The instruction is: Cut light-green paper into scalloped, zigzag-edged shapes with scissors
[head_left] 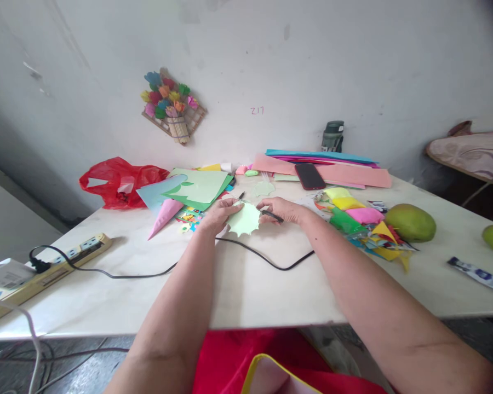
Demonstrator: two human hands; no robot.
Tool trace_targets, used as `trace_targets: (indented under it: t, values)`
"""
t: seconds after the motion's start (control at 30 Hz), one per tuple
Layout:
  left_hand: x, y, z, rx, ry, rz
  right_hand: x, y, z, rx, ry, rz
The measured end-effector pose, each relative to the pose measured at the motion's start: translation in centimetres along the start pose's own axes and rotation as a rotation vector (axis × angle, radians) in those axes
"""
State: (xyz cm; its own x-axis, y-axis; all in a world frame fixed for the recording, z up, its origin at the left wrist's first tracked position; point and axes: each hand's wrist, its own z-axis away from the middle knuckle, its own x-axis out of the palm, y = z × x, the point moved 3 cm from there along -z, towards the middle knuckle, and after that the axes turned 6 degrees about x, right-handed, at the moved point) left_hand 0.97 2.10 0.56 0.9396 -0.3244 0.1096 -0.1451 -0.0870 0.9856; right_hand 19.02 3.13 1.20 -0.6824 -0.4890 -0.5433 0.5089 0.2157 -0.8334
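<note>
A pale green paper cutout point(245, 220) with a scalloped, pointed edge is held up over the middle of the table. My left hand point(221, 214) pinches its left side, thumb on top. At the right edge of the paper, my right hand point(282, 210) is closed around a slim black pen-like object point(273, 215), its fingers touching or close to the paper. A small dark tip point(241, 195) shows just behind the left fingers; what it belongs to is hidden. Another pale green cutout point(264, 188) lies behind the hands.
A black cable point(271, 267) crosses under my arms from a power strip point(78, 254). Green paper sheets point(201, 186), a pink paper cone point(164, 216) and a red bag point(123, 183) lie left. A phone point(309, 176), coloured clay packs point(349, 208) and a mango point(411, 222) are right.
</note>
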Motion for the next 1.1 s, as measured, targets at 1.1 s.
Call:
trace_targets:
  t: [1.1]
  values:
    - [0.0, 0.0, -0.1, -0.007, 0.011, -0.024, -1.1, 0.0, 0.4, 0.049, 0.22, -0.287]
